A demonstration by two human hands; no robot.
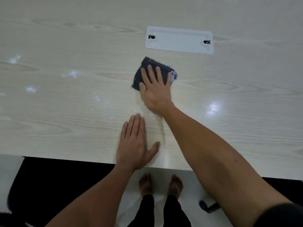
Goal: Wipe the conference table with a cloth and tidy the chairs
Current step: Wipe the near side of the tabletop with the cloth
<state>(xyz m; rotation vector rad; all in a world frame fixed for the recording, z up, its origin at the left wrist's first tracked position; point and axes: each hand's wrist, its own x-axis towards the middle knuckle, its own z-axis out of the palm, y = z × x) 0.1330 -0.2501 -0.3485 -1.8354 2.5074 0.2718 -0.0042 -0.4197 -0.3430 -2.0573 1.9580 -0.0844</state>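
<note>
We count one table (pixel 65 112), one dark cloth (pixel 152 63), one white cable hatch (pixel 179 39), two hands (left (pixel 136 145), right (pixel 155 89)), two bare feet (pixel 146 184).

Dark cloth (pixel 148 69) flat on pale table (pixel 65 128)

The table (pixel 65 112) fills the upper part of the view, its near edge running across before the person. A cloth (pixel 152 66) lies on the table near the middle, under the flat fingers of the right hand (pixel 155 90). Just beyond the cloth, and slightly to its right, a cable cover plate (pixel 179 39) sits set into the tabletop. The left hand (pixel 135 145) rests flat on the table close to the near edge, nearer than the right hand and a little to its left. Below the edge, the person's two feet (pixel 145 184) stand on the floor (pixel 188 185). A chair (pixel 41 185) stands to the left of the feet, partly under the table, and a chair base (pixel 208 206) lies to their right.
</note>
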